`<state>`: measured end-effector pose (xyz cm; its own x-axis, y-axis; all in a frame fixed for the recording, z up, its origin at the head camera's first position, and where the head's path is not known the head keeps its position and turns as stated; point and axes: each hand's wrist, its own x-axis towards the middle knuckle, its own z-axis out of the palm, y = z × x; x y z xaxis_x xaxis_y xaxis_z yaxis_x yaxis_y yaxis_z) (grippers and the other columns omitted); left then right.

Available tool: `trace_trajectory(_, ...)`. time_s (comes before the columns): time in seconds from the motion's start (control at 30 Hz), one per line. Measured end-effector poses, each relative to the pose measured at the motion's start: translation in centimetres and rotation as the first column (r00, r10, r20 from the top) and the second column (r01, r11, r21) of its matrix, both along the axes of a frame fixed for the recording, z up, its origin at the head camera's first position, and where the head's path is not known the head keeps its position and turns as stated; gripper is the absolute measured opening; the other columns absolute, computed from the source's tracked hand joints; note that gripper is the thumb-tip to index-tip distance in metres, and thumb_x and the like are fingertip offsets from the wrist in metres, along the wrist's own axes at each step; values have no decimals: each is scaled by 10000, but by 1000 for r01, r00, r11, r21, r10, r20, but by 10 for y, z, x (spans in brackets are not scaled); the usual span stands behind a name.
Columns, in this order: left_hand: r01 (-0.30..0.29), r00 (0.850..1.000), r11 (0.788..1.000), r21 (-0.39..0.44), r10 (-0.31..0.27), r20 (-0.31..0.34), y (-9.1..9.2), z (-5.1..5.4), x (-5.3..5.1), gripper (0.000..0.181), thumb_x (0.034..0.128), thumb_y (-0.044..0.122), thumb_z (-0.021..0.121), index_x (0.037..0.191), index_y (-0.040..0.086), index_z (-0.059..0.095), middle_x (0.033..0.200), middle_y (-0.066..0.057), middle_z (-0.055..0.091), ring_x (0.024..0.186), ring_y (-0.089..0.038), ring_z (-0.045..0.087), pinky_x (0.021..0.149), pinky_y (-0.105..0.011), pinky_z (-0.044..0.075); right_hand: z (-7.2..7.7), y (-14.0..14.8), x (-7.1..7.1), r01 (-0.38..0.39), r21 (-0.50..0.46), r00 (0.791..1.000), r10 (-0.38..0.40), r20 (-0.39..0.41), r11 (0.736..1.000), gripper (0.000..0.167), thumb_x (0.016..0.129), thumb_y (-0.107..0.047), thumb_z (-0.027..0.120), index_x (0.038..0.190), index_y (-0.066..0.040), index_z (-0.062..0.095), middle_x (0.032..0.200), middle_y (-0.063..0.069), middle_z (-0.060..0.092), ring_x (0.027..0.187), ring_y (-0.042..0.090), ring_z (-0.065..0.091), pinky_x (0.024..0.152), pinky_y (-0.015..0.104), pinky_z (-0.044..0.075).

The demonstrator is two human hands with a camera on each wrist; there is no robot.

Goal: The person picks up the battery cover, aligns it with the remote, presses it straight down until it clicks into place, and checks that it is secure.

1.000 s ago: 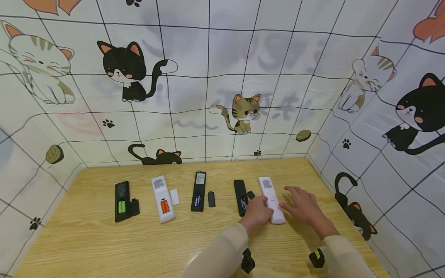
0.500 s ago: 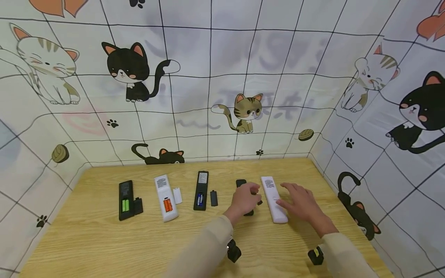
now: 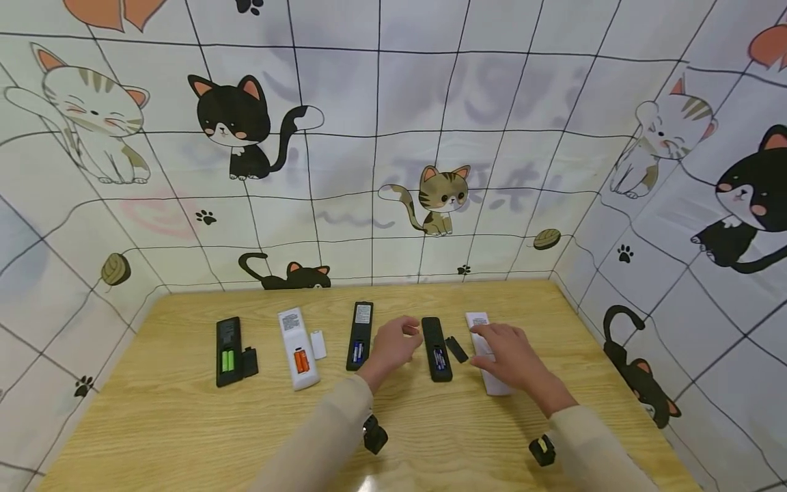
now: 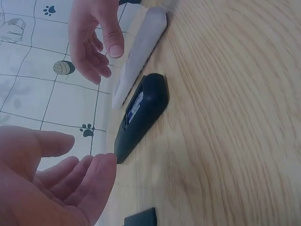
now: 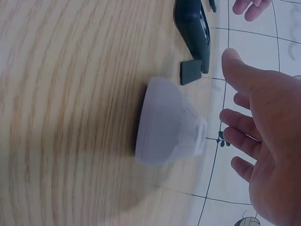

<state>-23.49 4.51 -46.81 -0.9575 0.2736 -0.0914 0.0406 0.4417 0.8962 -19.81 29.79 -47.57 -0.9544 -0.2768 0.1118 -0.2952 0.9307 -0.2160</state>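
The left hand (image 3: 391,347) hovers between two black remotes, fingers loosely bent around nothing; a small cover by the left one is out of sight in the head view. To its right lies a black remote (image 3: 434,342) with blue batteries in its open compartment and a loose black cover (image 3: 457,349) beside it. The right hand (image 3: 507,355) is over the rightmost white remote (image 3: 495,386), hiding part of it. In the right wrist view that hand (image 5: 270,136) holds nothing, apart from the white remote (image 5: 164,125).
Left of the hands lie a black remote (image 3: 363,328) with blue batteries, a white remote (image 3: 292,328) with orange batteries and a white cover (image 3: 318,344), and a black remote (image 3: 229,335) with green batteries and its cover (image 3: 249,362). Patterned cloth (image 3: 344,157) stands behind the table.
The left hand has moved left from the white remote, across the black remote, uncovering it. The small black cover now lies at a different angle. The right hand has shifted slightly left over the white remote.
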Motion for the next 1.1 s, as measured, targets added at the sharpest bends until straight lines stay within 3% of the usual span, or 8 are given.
trace_trajectory(0.1, -8, 1000, 1000, 27, 7, 9, -6, -2, 0, 352, 949, 157, 617, 1280, 40, 599, 1147, -132, 661, 907, -348, 691, 631, -286, 577, -3, -6, -3, -19, 13, 1000, 19, -7, 1000, 563, 869, -395, 716, 1335, -124, 553, 1346, 126, 582, 1274, 371, 496, 1050, 621, 339)
trace_trajectory(0.47, -38, 999, 998, 51, 39, -5, -6, -13, -1, 304, 950, 143, 608, 1237, 43, 617, 1099, -129, 657, 815, -345, 698, 591, -280, 574, -8, -12, -12, -64, 121, 996, 71, -56, 991, 475, 848, -368, 742, 1247, -143, 617, 1259, 81, 625, 1220, 325, 535, 1049, 572, 370)
trace_trajectory(0.6, -54, 998, 999, 0, 54, -30, -4, -20, -2, 304, 946, 152, 600, 1229, 42, 627, 1077, -102, 673, 729, -254, 690, 621, -275, 548, -10, -14, -15, -75, 146, 993, 88, -85, 987, 429, 831, -336, 761, 1205, -159, 647, 1183, 56, 640, 1159, 300, 560, 1024, 551, 392)
trace_trajectory(0.73, -78, 995, 995, -61, 74, -66, 0, -27, -4, 283, 932, 155, 601, 1191, 55, 655, 1028, -62, 694, 772, -149, 632, 696, -301, 518, -11, -16, -18, -72, 139, 991, 87, -102, 988, 408, 820, -306, 777, 1186, -166, 666, 1116, 43, 646, 1097, 279, 573, 1011, 536, 400)
trace_trajectory(0.97, -89, 993, 991, -103, 80, -90, 15, -30, -5, 289, 935, 174, 590, 1198, 77, 660, 1028, -38, 704, 896, -195, 649, 815, -383, 526, -18, -20, -26, -57, 167, 994, 72, -83, 984, 478, 817, -322, 780, 1259, -206, 642, 1092, 23, 630, 1102, 264, 557, 1029, 533, 382)
trace_trajectory(1.1, -119, 992, 986, -120, 111, -66, 26, -28, -4, 287, 939, 206, 620, 1196, 86, 660, 1023, -23, 701, 911, -193, 645, 820, -384, 527, -22, -21, -28, -58, 207, 994, 77, -82, 977, 482, 824, -330, 772, 1276, -230, 636, 1031, 11, 611, 1051, 255, 557, 1005, 536, 390)
